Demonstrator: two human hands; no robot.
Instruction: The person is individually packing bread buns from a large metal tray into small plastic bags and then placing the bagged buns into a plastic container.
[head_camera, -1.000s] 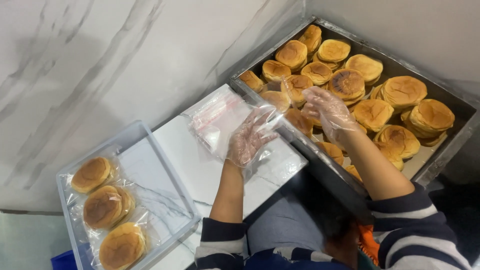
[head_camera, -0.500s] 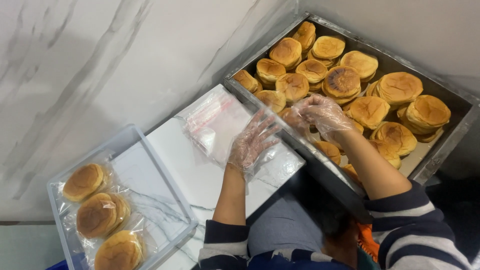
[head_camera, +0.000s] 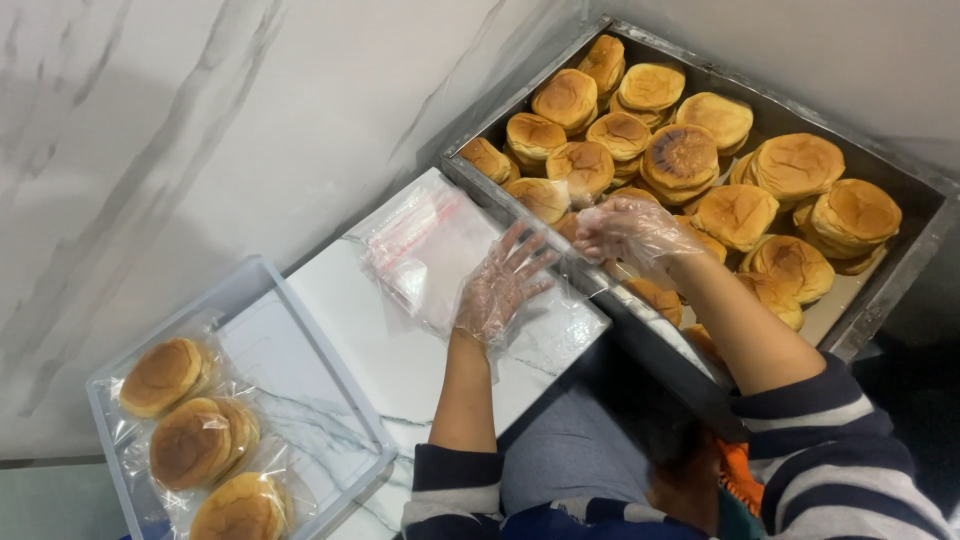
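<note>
Since half a second before, the gloved left hand (head_camera: 497, 287) had spread flat and open on the clear bags (head_camera: 425, 245) on the worktop (head_camera: 395, 360); the right hand (head_camera: 625, 228), loosely curled and holding nothing, stayed above the buns (head_camera: 680, 155) in the tray (head_camera: 905, 275).

Three round golden-brown bagged buns (head_camera: 190, 440) inside the clear plastic bin (head_camera: 262, 290); one pile of clear plastic bags (head_camera: 420, 245) and one metal tray of many stacked buns (head_camera: 905, 275) right of that bin.

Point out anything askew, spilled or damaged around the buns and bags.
Nothing stands out. Buns sit stacked in the metal tray, the clear bags lie flat under the left hand, and three bagged buns line the plastic bin neatly.
</note>
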